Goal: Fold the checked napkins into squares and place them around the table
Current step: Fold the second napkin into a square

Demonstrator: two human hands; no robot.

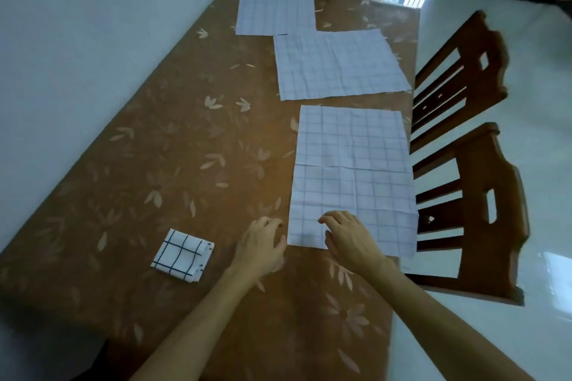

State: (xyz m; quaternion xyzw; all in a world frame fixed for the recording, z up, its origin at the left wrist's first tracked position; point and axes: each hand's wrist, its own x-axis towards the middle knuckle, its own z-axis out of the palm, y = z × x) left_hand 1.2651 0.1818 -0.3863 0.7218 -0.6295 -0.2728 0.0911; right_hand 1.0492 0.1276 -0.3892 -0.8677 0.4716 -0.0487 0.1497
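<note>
lying flat in the lower centre-right of the frame, the nearest napkin [353, 170] runs along the right edge of the bench [154, 164], spread open so its creases can guide the folds. the right hand [349, 240] rests on its near-left corner, fingers bent with tips on the cloth and no cloth lifted. the left hand [260, 246] sits just beside that corner, fingers loosely curled and holding nothing. both look set to take the near edge for a first fold. at lower left a folded napkin [183, 255] lies as a small square, set apart as done. the middle napkin [337, 65] and far napkin [275, 6] lie flat toward the upper centre, unfolded. two chairs [476, 210] stand at right.
</note>
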